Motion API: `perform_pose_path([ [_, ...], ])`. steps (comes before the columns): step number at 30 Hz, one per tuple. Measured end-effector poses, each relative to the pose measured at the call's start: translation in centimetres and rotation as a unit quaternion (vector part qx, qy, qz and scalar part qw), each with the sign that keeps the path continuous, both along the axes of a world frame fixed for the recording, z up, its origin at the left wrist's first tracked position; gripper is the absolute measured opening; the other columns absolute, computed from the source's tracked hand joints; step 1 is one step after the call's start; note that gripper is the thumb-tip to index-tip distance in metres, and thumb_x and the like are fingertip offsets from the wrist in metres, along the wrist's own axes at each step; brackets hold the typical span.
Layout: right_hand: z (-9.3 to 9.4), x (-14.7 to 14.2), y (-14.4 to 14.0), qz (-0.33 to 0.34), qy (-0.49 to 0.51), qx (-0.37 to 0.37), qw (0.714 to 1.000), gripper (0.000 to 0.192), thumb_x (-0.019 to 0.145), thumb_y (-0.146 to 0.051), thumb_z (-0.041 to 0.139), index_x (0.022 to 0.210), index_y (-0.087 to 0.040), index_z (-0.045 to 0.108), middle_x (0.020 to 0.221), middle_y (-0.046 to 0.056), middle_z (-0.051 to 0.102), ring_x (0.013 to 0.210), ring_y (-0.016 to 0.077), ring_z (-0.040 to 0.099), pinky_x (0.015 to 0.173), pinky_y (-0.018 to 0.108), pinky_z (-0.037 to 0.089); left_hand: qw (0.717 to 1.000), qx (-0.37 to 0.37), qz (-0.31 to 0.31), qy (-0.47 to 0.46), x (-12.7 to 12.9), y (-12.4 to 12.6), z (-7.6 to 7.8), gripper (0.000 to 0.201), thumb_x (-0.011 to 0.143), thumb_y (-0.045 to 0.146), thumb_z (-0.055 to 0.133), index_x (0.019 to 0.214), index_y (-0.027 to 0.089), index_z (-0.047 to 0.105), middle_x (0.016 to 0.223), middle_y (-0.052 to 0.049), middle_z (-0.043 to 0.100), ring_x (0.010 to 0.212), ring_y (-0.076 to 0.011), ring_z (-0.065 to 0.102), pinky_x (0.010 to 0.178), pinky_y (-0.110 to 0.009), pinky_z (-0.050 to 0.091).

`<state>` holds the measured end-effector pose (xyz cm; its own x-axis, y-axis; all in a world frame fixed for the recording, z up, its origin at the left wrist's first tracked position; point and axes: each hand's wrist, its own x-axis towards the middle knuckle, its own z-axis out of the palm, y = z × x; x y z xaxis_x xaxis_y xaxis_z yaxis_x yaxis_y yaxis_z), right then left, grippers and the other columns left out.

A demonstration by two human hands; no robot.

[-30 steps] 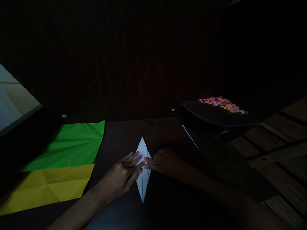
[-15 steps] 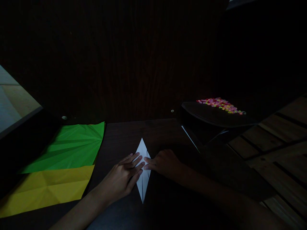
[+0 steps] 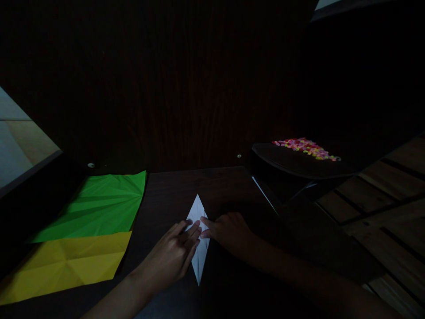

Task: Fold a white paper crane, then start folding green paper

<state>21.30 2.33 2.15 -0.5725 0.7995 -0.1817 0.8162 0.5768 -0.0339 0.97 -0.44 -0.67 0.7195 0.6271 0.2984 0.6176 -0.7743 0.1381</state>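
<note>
A white sheet of paper folded into a narrow diamond lies on the dark wooden surface, its points facing away from and toward me. Crease lines and a lengthwise slit show on its lower half. From the left, my left hand rests its outstretched fingertips on the middle of the paper. My right hand touches the right side of the diamond with index finger and thumb, both on top and slightly apart; its other fingers are curled. Part of the paper's middle is hidden under the fingers.
On the left lie a creased green paper sheet and a yellow paper sheet, partly overlapping. A dark rounded shelf at the right bears a heap of small pink and yellow pieces. A dark wooden panel rises behind; wooden slats show at right.
The left hand's fingers have shifted on the paper, its index finger drawing toward the left edge and the others bunching nearer the middle. The right hand has barely moved.
</note>
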Motion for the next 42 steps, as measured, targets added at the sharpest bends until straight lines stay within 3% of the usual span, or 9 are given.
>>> perform_pose_path([
  [6,-0.7,0.1,-0.1,0.001,0.001,0.029,1.0,0.045,0.097,-0.049,0.042,0.135,-0.027,0.049,0.095,0.011,0.071,0.089,0.0268,0.067,0.075,0.038,0.049,1.0,0.01,0.001,-0.002,-0.1,0.1,0.0,0.036,0.096,0.016,0.043,0.129,0.012,0.056,0.126,-0.013,0.064,0.114,-0.0268,0.057,0.095,-0.044,0.052],
  [16,-0.3,0.1,0.1,0.007,0.018,-0.014,1.0,0.042,0.095,-0.049,0.044,0.132,-0.031,0.053,0.114,0.011,0.067,0.096,0.031,0.065,0.078,0.046,0.049,1.0,0.009,-0.005,-0.02,-0.2,0.2,-0.1,0.036,0.096,0.017,0.043,0.128,0.013,0.057,0.125,-0.013,0.065,0.112,-0.025,0.06,0.097,-0.044,0.05],
  [25,-0.3,-0.2,0.3,-0.001,0.0,-0.012,1.0,0.044,0.095,-0.049,0.046,0.132,-0.028,0.055,0.106,0.014,0.069,0.091,0.0317,0.066,0.074,0.044,0.049,1.0,0.009,0.002,-0.016,-0.2,0.2,0.0,0.034,0.095,0.018,0.043,0.125,0.015,0.06,0.124,-0.011,0.066,0.113,-0.0253,0.06,0.098,-0.044,0.05],
  [32,-0.5,-0.1,0.9,-0.02,0.029,-0.016,0.999,0.054,0.092,-0.055,0.05,0.138,-0.028,0.048,0.099,0.013,0.072,0.089,0.0293,0.067,0.074,0.04,0.049,1.0,0.016,-0.005,-0.013,-0.2,0.3,0.1,0.035,0.095,0.017,0.044,0.126,0.014,0.06,0.126,-0.012,0.064,0.112,-0.0261,0.06,0.095,-0.045,0.053],
  [42,-1.1,0.3,0.9,-0.028,0.054,-0.019,0.998,0.053,0.091,-0.058,0.049,0.137,-0.031,0.05,0.104,0.011,0.07,0.094,0.0271,0.066,0.078,0.038,0.048,1.0,0.003,-0.006,-0.008,0.0,0.4,0.6,0.034,0.094,0.015,0.043,0.123,0.012,0.062,0.125,-0.013,0.065,0.109,-0.0262,0.061,0.093,-0.044,0.054],
])
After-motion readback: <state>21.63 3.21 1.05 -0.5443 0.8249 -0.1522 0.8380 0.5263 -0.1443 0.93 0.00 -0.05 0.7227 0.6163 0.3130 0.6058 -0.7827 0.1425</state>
